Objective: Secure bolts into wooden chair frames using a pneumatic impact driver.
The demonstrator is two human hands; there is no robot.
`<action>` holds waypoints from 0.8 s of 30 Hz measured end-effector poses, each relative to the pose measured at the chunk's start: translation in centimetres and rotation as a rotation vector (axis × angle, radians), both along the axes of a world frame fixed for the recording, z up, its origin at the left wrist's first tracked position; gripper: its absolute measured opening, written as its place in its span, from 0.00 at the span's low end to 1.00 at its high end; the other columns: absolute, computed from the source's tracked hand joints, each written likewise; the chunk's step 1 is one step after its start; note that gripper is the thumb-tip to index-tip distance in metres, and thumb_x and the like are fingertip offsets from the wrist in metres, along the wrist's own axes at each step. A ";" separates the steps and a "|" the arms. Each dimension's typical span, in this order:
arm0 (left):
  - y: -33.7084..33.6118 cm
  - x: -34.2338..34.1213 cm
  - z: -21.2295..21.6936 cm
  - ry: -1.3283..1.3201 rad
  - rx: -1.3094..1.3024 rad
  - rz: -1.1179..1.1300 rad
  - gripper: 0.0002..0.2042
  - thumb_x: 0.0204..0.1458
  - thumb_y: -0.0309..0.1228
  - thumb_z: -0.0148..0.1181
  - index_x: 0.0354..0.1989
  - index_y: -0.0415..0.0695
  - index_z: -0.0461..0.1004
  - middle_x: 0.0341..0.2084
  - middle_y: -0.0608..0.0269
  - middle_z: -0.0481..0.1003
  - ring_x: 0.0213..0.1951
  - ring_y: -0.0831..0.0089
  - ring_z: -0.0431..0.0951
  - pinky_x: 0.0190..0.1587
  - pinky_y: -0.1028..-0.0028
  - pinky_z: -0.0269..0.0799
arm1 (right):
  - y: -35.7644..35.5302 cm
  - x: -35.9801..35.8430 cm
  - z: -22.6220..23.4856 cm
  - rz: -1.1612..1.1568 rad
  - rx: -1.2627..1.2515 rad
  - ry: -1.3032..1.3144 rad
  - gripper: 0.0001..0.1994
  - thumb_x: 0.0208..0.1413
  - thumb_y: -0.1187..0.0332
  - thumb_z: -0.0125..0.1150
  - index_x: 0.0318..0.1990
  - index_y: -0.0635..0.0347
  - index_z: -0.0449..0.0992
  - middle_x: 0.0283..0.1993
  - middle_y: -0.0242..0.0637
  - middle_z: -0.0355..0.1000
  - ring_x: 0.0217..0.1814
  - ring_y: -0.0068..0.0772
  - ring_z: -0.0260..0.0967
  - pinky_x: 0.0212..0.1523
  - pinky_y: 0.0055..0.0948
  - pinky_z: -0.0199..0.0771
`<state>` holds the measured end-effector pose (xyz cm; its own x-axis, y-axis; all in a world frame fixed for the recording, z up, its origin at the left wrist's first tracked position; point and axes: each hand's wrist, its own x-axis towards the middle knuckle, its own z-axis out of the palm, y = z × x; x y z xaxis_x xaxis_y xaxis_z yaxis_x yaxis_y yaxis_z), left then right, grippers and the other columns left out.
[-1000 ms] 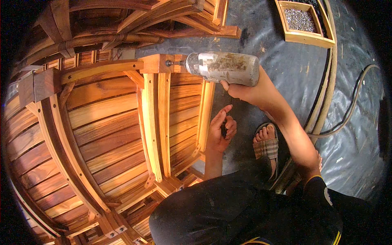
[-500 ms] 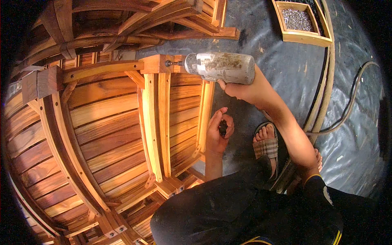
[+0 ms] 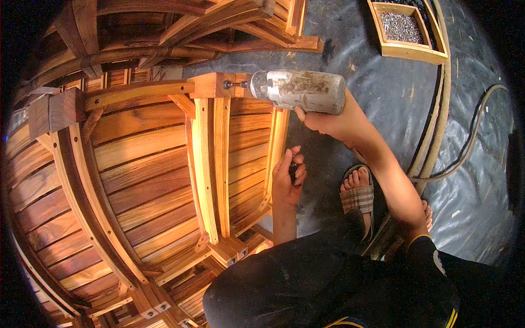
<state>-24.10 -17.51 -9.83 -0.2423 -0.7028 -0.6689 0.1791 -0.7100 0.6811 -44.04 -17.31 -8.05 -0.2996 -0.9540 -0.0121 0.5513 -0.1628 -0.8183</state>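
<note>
My right hand [image 3: 327, 117] grips a worn grey power driver [image 3: 301, 90], whose handle is mostly hidden beneath its body. The driver's bit [image 3: 239, 85] points left and meets a dark bolt head [image 3: 227, 85] in the end block of a slatted wooden furniture frame [image 3: 210, 86]. Lower down, beside the frame's right-hand rail, my left hand [image 3: 287, 177] is closed with its palm up. Several small dark pieces of hardware [image 3: 293, 173] lie in it, partly covered by the fingers; their exact kind cannot be made out.
Another wooden frame [image 3: 240, 27] stands at the far side. A wooden box [image 3: 413, 53] holding many small silvery screws sits at the upper right. A pole [image 3: 437, 109] and a hose [image 3: 471, 142] lie over the dark floor sheet [image 3: 372, 115]. My sandalled foot [image 3: 356, 188] is below the driver.
My left hand has turned slightly and its fingers have curled further over the dark pieces. The driver stays at the same bolt, with the view shifted a little.
</note>
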 end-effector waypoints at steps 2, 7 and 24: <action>0.1 -0.4 0.7 -0.044 -0.069 0.006 0.11 0.59 0.37 0.48 0.36 0.41 0.70 0.18 0.69 0.64 0.16 0.82 0.61 0.14 0.83 0.52 | -0.1 0.1 -0.3 -0.031 -0.019 -0.018 0.17 0.41 0.77 0.61 0.43 0.63 0.72 0.37 0.28 0.72 0.39 0.17 0.66 0.42 0.21 0.67; -1.5 0.1 3.1 0.031 -0.139 0.075 0.13 0.58 0.40 0.48 0.33 0.42 0.69 0.16 0.71 0.62 0.14 0.83 0.57 0.13 0.83 0.49 | 1.5 0.5 -0.2 0.013 -0.006 0.004 0.17 0.41 0.76 0.62 0.43 0.64 0.71 0.38 0.29 0.73 0.40 0.17 0.66 0.43 0.22 0.67; -5.6 -5.8 9.0 0.062 -0.522 -0.066 0.14 0.57 0.41 0.50 0.31 0.41 0.67 0.12 0.75 0.56 0.11 0.85 0.52 0.10 0.84 0.47 | 8.4 1.2 -1.2 0.055 0.064 0.049 0.19 0.36 0.76 0.61 0.41 0.65 0.73 0.38 0.36 0.74 0.39 0.25 0.69 0.43 0.25 0.67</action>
<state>-29.85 -23.16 -0.79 -0.3257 -0.9202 -0.2170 0.1966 -0.2905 0.9365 -42.79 -8.89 -9.30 -0.2487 -0.9667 -0.0603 0.5173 -0.0800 -0.8520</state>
